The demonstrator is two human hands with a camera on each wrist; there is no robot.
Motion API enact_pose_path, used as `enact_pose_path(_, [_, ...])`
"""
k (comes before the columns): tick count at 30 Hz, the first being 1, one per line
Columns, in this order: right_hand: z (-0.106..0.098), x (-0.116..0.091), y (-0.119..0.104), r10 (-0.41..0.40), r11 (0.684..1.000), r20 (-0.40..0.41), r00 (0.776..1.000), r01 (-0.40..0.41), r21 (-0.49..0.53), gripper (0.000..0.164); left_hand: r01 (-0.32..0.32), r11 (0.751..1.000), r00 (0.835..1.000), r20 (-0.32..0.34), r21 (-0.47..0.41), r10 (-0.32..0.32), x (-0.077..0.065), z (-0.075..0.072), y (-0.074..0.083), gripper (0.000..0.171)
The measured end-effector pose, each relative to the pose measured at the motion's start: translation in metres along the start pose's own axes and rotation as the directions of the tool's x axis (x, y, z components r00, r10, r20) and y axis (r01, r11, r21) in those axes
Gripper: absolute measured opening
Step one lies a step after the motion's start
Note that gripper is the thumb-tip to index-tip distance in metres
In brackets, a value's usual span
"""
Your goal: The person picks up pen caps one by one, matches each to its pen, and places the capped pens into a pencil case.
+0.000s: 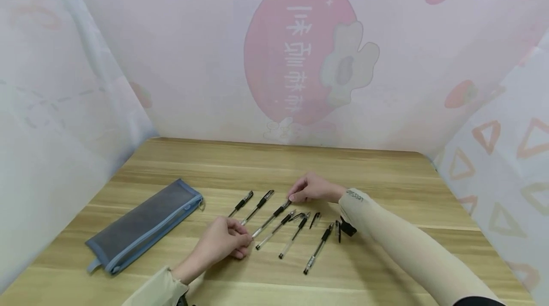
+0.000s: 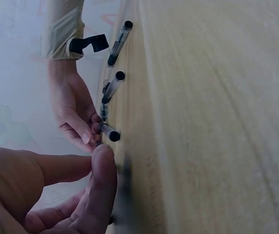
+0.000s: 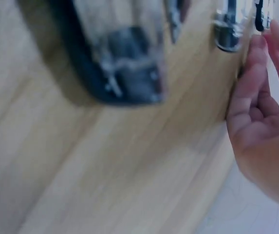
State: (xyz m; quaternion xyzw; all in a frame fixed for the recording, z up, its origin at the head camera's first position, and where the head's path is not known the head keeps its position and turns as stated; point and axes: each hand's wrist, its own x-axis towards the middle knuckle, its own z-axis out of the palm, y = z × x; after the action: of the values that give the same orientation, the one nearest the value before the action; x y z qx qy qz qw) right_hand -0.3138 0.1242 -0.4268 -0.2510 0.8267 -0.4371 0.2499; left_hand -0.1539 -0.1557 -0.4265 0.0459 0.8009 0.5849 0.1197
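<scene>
The pen (image 1: 270,220) sits slantwise between the person's two hands, at the middle of the wooden table (image 1: 364,277). The left hand (image 1: 225,241) has its near end pinched between thumb and forefinger, with no slack. The right hand (image 1: 315,188) pinches the far, dark end, its fingertips drawn together. The close view is blurred there, so I can't fairly say whether those fingers are on the cap or the barrel.

Just left of it, two pens, (image 1: 241,204) and (image 1: 258,206), lie at a similar slant, their near ends reaching behind the left hand. To the right are three more, (image 1: 276,230), (image 1: 293,237) and (image 1: 318,249), the last set a little apart. Loose black caps, (image 1: 315,220) and (image 1: 339,231), lie near the tops of these.

Further left, well apart from the hands, a blue-grey zip pouch (image 1: 146,225) lies aslant, roughly along the table's left edge and inside it. A wide band of wood runs from the pen tops to the back edge, leaving room beyond the right hand; the right edge is well off too. Behind stands a pale curtain (image 1: 206,67) printed with strawberries.
</scene>
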Motion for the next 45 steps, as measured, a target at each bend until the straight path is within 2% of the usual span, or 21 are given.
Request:
enact_pose_path(5, [-0.013, -0.008, -0.001, 0.022, 0.994, 0.004, 1.0, -0.023, 0.109, 0.029, -0.081, 0.992, 0.997, -0.012, 0.095, 0.082, 0.0, -0.004, 0.004, 0.014])
enact_pose_path(8, [-0.022, -0.015, -0.003, 0.017, 0.989, -0.015, 1.0, -0.015, 0.15, 0.034, -0.144, 0.977, 0.989, 0.0, 0.155, 0.146, 0.002, -0.002, 0.008, 0.015])
enact_pose_path(14, [-0.033, -0.036, -0.006, -0.04, 0.993, -0.034, 0.999, 0.044, 0.112, 0.035, -0.276, 0.936, 0.961, 0.052, 0.217, 0.271, 0.008, 0.011, 0.016, 0.018])
enact_pose_path(17, [-0.034, -0.048, -0.004, -0.066, 0.992, -0.033, 0.997, 0.069, 0.102, 0.035, -0.308, 0.926, 0.951, 0.064, 0.217, 0.302, 0.011, 0.018, 0.018, 0.022])
enact_pose_path(22, [-0.034, -0.07, -0.003, -0.067, 0.99, -0.021, 0.998, 0.069, 0.123, 0.036, -0.329, 0.93, 0.944, 0.092, 0.166, 0.318, 0.016, 0.025, 0.018, 0.032])
enact_pose_path(26, [-0.034, -0.086, -0.002, -0.064, 0.988, -0.014, 0.998, 0.066, 0.142, 0.036, -0.322, 0.939, 0.943, 0.132, 0.118, 0.307, 0.018, 0.028, 0.016, 0.036])
enact_pose_path(30, [-0.036, -0.098, -0.001, -0.068, 0.986, -0.016, 0.998, 0.07, 0.152, 0.035, -0.323, 0.935, 0.94, 0.165, 0.147, 0.299, 0.022, 0.03, 0.012, 0.039])
enact_pose_path(33, [-0.037, -0.104, -0.001, -0.085, 0.983, -0.019, 0.996, 0.087, 0.163, 0.032, -0.341, 0.923, 0.933, 0.187, 0.178, 0.309, 0.024, 0.031, 0.011, 0.04])
enact_pose_path(36, [-0.039, -0.108, 0.0, -0.111, 0.979, -0.02, 0.994, 0.112, 0.171, 0.026, -0.373, 0.901, 0.921, 0.206, 0.222, 0.331, 0.024, 0.032, 0.01, 0.042])
enact_pose_path(40, [-0.04, -0.113, 0.001, -0.122, 0.974, -0.025, 0.992, 0.124, 0.189, 0.021, -0.423, 0.846, 0.904, 0.222, 0.325, 0.366, 0.024, 0.035, 0.011, 0.044])
enact_pose_path(42, [-0.041, -0.114, 0.002, -0.125, 0.972, -0.028, 0.992, 0.129, 0.196, 0.021, -0.441, 0.816, 0.896, 0.225, 0.373, 0.382, 0.024, 0.036, 0.012, 0.04])
enact_pose_path(45, [-0.041, -0.115, 0.004, -0.134, 0.97, -0.03, 0.991, 0.137, 0.202, 0.025, -0.462, 0.785, 0.887, 0.239, 0.413, 0.396, 0.025, 0.037, 0.014, 0.028])
